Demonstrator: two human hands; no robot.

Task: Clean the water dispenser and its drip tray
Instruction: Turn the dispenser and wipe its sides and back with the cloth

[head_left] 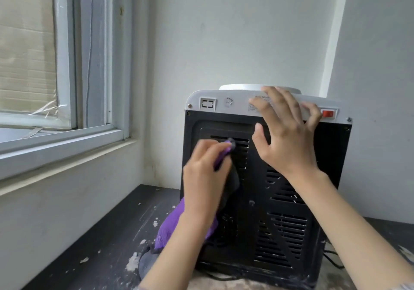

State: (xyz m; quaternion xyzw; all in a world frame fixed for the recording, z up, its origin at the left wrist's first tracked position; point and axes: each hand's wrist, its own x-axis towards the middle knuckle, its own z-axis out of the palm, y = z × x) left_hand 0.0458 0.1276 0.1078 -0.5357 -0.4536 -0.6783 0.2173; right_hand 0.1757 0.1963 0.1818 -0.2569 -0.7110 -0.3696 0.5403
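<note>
Both forearms come in from the bottom edge, closest to the camera. At the far left is a window [67, 65] with a grey frame, and below it a pale sill. On the dark table [107, 233], marked with white flakes, lies the lower part of a purple cloth [172, 227]. The left hand [206, 177] grips this cloth with curled fingers and presses it on the black vented back panel of the water dispenser [289, 222], which stands on the table with its back to the camera, near the white wall. Right of it, the right hand [289, 137] rests on the upper white edge of the dispenser, fingers spread apart and holding nothing. Near its fingertips is a red switch [327, 113]
</note>
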